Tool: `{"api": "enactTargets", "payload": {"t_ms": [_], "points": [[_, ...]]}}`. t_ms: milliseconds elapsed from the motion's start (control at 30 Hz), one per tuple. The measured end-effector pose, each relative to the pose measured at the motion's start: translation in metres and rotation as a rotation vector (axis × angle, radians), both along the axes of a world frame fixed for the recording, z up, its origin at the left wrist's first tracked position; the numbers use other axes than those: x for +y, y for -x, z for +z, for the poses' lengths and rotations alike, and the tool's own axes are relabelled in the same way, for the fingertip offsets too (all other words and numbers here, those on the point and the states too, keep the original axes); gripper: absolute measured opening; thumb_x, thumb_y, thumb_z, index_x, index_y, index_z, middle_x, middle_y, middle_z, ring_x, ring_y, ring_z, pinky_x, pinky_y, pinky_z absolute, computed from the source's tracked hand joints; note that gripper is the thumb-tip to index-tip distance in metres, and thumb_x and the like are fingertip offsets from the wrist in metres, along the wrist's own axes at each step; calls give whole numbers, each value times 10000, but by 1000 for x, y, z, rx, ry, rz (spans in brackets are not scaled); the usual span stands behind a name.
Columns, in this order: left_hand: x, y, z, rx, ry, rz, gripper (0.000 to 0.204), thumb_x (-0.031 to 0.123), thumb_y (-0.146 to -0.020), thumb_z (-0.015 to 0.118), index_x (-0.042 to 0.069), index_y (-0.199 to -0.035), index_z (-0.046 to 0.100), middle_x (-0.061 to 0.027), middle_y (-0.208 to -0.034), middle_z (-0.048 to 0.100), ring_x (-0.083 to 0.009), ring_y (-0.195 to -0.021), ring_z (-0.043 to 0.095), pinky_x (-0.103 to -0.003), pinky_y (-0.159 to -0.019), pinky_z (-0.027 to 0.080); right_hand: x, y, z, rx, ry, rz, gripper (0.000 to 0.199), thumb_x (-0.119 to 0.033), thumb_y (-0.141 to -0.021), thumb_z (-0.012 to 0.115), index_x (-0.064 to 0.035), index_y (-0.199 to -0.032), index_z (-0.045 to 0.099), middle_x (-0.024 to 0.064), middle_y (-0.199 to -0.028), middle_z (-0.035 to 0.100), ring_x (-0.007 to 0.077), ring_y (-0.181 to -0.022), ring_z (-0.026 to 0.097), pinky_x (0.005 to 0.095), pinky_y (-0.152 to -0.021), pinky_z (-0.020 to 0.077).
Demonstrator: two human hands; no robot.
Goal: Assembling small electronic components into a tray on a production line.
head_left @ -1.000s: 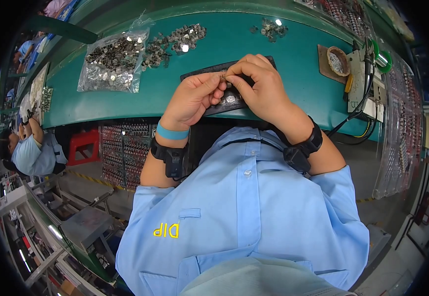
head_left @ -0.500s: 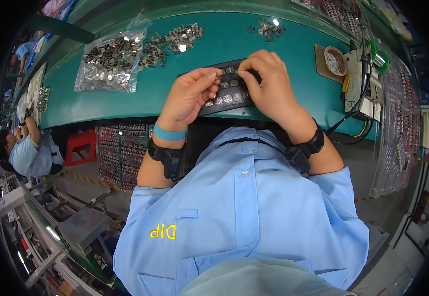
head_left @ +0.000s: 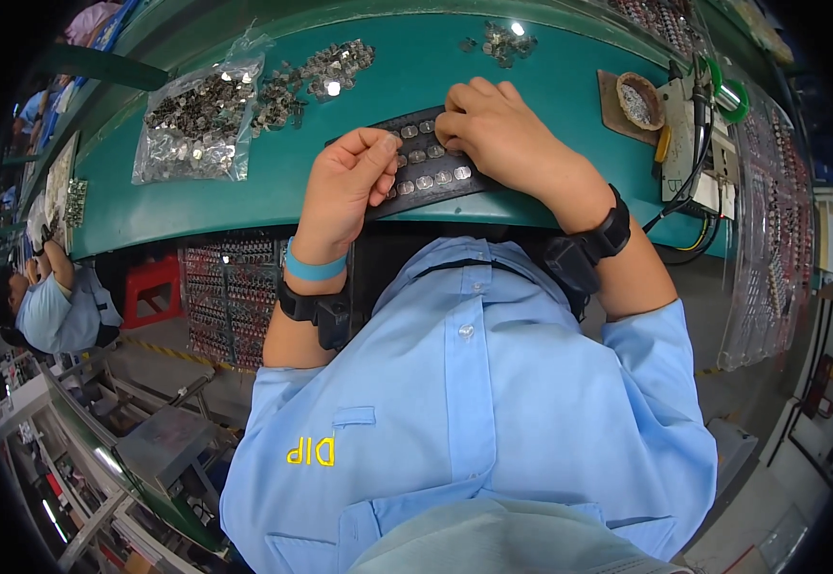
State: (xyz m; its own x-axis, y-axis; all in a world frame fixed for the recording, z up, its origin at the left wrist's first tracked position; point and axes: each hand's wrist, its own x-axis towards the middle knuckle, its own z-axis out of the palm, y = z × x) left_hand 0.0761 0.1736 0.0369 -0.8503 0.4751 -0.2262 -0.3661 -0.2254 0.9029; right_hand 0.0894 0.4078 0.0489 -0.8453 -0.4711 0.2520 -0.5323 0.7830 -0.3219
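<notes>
Dark tray (head_left: 431,167) sits at bench (head_left: 244,196) near edge, within easy reach. Left hand (head_left: 344,187) curled shut, steadying its left end. Right hand (head_left: 493,129) fingertips press down on small metal parts (head_left: 426,155) seated in it; grip unclear.

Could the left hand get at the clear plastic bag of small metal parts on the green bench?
Probably yes: the left hand sits beside the clear bag, with only open green bench between them.

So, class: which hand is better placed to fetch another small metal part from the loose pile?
Probably the left hand: it lies nearer the loose metal parts, while the right hand presses its fingertips on the dark tray.
</notes>
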Motion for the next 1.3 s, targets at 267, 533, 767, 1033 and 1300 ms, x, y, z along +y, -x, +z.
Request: {"api": "enactTargets", "payload": {"t_ms": [267,533,767,1033,1300], "points": [[-2,-2,12,35,147,87,173,112,-942,677,7,-1079,690,4,-812,650,-32,-636,544,-166,-561,448,4,-32,-2,170,62,-146,183,-162,-798,721,-139,-978,741,25,-1007,609,223,-966,562,365,-816,400],[8,23,12,346,319,31,151,81,-909,708,2,-1038,713,-20,-844,692,-33,-674,577,-173,-592,465,4,-38,0,303,-95,-138,237,-203,-786,740,-157,-1018,759,41,-1221,630,231,-1087,570,427,-904,401],[27,37,8,307,372,-22,148,116,-893,725,9,-995,725,-41,-825,705,-64,-661,610,-205,-580,474,-4,-46,-12,299,-56,-169,240,-201,-779,746,-159,-1015,759,49,-1276,617,247,-1142,552,444,-944,389],[49,69,-2,875,844,-127,236,289,-809,775,56,-840,759,-114,-797,711,-230,-658,663,-341,-605,511,1,-45,-32,278,136,-199,248,-189,-774,749,-158,-1020,760,55,-1264,625,261,-1141,551,441,-953,378],[50,80,12,881,955,-362,164,210,-804,773,49,-787,748,-80,-809,657,-236,-857,617,-353,-748,484,3,-44,-38,279,172,-201,260,-186,-774,748,-165,-1033,760,56,-1234,642,265,-1121,558,438,-963,367]]}}
